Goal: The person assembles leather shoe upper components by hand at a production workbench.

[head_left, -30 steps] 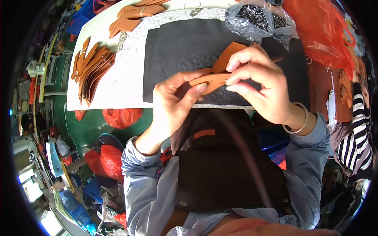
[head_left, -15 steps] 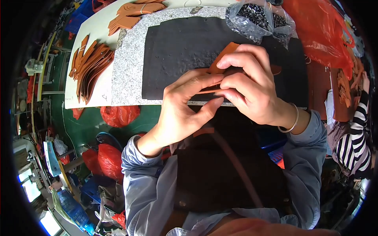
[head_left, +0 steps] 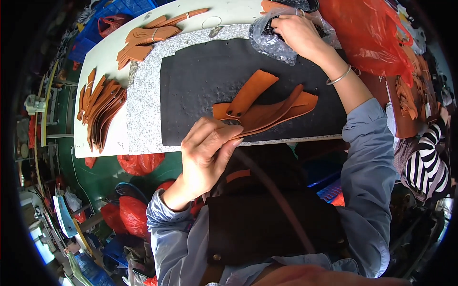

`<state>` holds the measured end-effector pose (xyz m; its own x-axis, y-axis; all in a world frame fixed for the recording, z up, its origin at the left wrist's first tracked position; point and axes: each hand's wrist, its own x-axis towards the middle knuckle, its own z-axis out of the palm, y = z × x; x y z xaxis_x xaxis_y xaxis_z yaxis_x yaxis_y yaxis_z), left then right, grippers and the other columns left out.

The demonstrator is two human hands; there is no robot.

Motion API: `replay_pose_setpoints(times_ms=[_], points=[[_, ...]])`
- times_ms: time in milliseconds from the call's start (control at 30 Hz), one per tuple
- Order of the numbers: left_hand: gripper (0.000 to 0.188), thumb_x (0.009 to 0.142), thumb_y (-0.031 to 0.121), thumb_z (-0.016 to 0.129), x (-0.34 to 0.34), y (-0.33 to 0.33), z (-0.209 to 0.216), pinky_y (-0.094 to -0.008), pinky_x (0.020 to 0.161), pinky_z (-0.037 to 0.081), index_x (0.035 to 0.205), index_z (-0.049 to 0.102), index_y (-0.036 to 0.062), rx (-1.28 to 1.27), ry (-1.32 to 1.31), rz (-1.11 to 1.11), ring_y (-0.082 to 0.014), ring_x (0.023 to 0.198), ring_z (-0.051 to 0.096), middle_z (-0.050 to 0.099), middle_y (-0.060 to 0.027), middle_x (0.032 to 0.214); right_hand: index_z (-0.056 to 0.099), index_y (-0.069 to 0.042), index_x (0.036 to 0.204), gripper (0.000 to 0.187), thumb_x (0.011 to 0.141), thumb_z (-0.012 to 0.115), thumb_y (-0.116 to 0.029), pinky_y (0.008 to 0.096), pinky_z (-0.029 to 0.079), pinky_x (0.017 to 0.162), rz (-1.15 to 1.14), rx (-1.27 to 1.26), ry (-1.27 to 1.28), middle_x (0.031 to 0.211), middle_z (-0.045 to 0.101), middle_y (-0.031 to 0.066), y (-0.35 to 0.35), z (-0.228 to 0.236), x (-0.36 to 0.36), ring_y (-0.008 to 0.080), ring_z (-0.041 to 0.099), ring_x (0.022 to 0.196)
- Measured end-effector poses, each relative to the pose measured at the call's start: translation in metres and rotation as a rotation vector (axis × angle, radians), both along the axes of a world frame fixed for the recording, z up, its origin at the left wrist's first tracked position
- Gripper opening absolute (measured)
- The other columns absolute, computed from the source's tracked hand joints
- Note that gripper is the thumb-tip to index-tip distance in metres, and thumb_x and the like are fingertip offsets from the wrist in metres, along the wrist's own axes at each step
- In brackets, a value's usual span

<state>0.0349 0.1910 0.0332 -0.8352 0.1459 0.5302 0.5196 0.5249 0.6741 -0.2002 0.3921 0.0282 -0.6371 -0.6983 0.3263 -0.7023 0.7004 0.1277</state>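
My left hand (head_left: 205, 150) pinches the near end of brown leather strips (head_left: 272, 119) between thumb and fingers, at the table's front edge. The strips fan out to the right, with a wider flap (head_left: 255, 90) angled away from me. Two small dark round studs show where that flap joins. At the far side my right hand (head_left: 298, 33) dips into a clear plastic bag (head_left: 267, 43) of small shiny black pieces. Its fingers are curled together, and their tips are hidden among the pieces.
A black mat (head_left: 191, 86) covers a speckled slab (head_left: 148, 90) on the white table. Stacked leather strips (head_left: 105, 109) lie at the left, with banded leather bundles (head_left: 143, 40) farther back. A large red plastic bag (head_left: 367, 33) stands at the far right. Someone in striped sleeves (head_left: 427, 159) is at the right.
My right hand has left the leather piece and reached away into the bag of black pieces. My left hand still pinches the leather, which now lies more in sight. The view has shifted slightly.
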Motion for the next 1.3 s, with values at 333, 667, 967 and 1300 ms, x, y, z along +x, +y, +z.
replay_pose_setpoints(times_ms=[333, 667, 967, 1300], points=[[0.024, 0.065, 0.001, 0.072, 0.002, -0.001, -0.005, -0.0306, 0.061, 0.046, 0.085, 0.059, 0.0016, 0.042, 0.042, 0.013, -0.0205, 0.068, 0.057, 0.059, -0.0068, 0.074, 0.063, -0.005, 0.088, 0.013, 0.082, 0.054, -0.012, 0.0414, 0.047, 0.067, -0.015, -0.433, 0.072, 0.079, 0.063, 0.0126, 0.001, 0.009, 0.003, 0.0298, 0.06, 0.074], [0.024, 0.062, 0.0, 0.073, 0.004, -0.001, 0.0, -0.031, 0.06, 0.046, 0.079, 0.056, 0.003, 0.055, 0.083, 0.052, -0.0222, 0.071, 0.057, 0.059, -0.0074, 0.077, 0.063, 0.002, 0.092, 0.017, 0.084, 0.052, -0.009, 0.0272, 0.046, 0.06, 0.234, -0.624, -0.945, 0.073, 0.062, 0.0098, -0.024, 0.045, 0.103, 0.0131, 0.058, 0.063], [0.027, 0.058, 0.002, 0.075, 0.002, 0.003, 0.003, -0.0319, 0.059, 0.048, 0.077, 0.056, 0.001, 0.058, 0.259, 0.016, -0.023, 0.068, 0.055, 0.055, -0.0079, 0.075, 0.057, 0.006, 0.077, 0.015, 0.084, 0.055, -0.007, 0.0271, 0.041, 0.057, 0.514, -0.679, -1.048, 0.069, 0.051, 0.0078, -0.04, 0.029, 0.157, 0.0186, 0.052, 0.062], [0.022, 0.067, -0.003, 0.071, 0.01, -0.001, 0.006, -0.0268, 0.058, 0.052, 0.083, 0.056, -0.001, 0.136, 0.107, 0.01, -0.0186, 0.068, 0.06, 0.058, -0.0117, 0.081, 0.054, 0.003, 0.092, 0.032, 0.073, 0.068, -0.019, 0.0303, 0.043, 0.054, 0.625, -0.64, -0.616, 0.083, 0.052, 0.0104, -0.04, 0.023, 0.174, 0.0228, 0.053, 0.065]])
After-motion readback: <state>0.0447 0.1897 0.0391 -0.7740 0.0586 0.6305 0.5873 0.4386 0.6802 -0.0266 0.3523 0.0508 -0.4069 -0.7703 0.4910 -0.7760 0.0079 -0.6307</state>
